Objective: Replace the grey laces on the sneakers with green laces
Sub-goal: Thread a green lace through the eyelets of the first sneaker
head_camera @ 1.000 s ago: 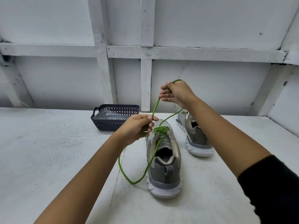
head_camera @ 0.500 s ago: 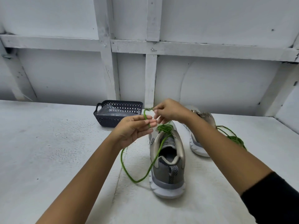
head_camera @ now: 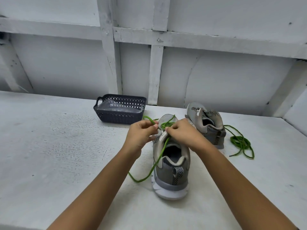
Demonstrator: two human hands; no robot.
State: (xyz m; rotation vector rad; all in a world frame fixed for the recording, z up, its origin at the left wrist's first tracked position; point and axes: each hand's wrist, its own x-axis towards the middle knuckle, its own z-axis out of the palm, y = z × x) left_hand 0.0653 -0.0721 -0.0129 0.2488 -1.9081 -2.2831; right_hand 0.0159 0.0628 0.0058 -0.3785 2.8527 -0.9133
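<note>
While both bare forearms are reaching forward over the white table [head_camera: 49,146], the left grip [head_camera: 141,133] is pinching a strand of the green lace [head_camera: 157,161] between thumb and curled fingers, just left of the near sneaker [head_camera: 167,181]. The right grip [head_camera: 180,131] is closing its curled fingers on the same lace above the eyelet rows, and the two grips are sitting almost against each other. Crossed green strands are showing over the mesh toe beyond the knuckles. One long tail is running from between the grips down across the sneaker's left collar, looping on the table beside the heel and passing under the left forearm. This grey sneaker is standing upright with its heel facing the camera. Behind it to the right, the far sneaker [head_camera: 206,123] is standing near the white wall [head_camera: 216,80], and a second green lace [head_camera: 240,141] is lying in a loose coil on the table just right of it. A dark perforated basket [head_camera: 119,116] holding clear plastic [head_camera: 114,106] is sitting beyond the left grip.
</note>
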